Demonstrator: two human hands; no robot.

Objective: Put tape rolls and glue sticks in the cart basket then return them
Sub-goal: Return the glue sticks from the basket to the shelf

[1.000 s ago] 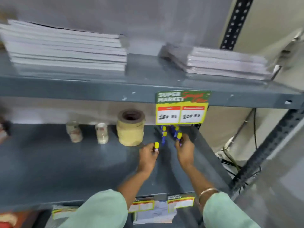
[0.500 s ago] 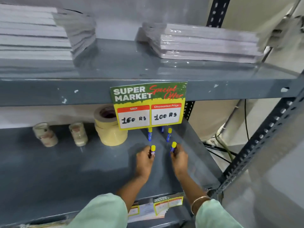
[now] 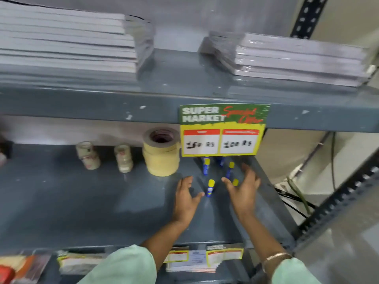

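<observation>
Several blue glue sticks with yellow caps stand upright on the grey middle shelf (image 3: pixel 82 201). The nearest glue stick (image 3: pixel 210 188) stands alone between my hands. A second one (image 3: pixel 235 182) is half hidden behind my right hand (image 3: pixel 244 190). Further back stand two more (image 3: pixel 206 166) (image 3: pixel 230 170) under the price tag. My left hand (image 3: pixel 185 198) is open just left of the nearest stick, not touching it. My right hand is open too, fingers spread. A stack of wide beige tape rolls (image 3: pixel 162 154) and small clear tape rolls (image 3: pixel 88 155) (image 3: pixel 123 158) stand to the left.
A yellow and green price tag (image 3: pixel 222 130) hangs from the upper shelf edge over the back glue sticks. Wrapped notebook stacks (image 3: pixel 297 60) (image 3: pixel 65 44) lie on the upper shelf. A slotted upright (image 3: pixel 336 199) and cables are at the right. More tags and packets lie on the lower shelf (image 3: pixel 192 261).
Both hands have let go of the glue sticks they held. The sticks now stand on the shelf and the hands have opened and drawn back slightly.
</observation>
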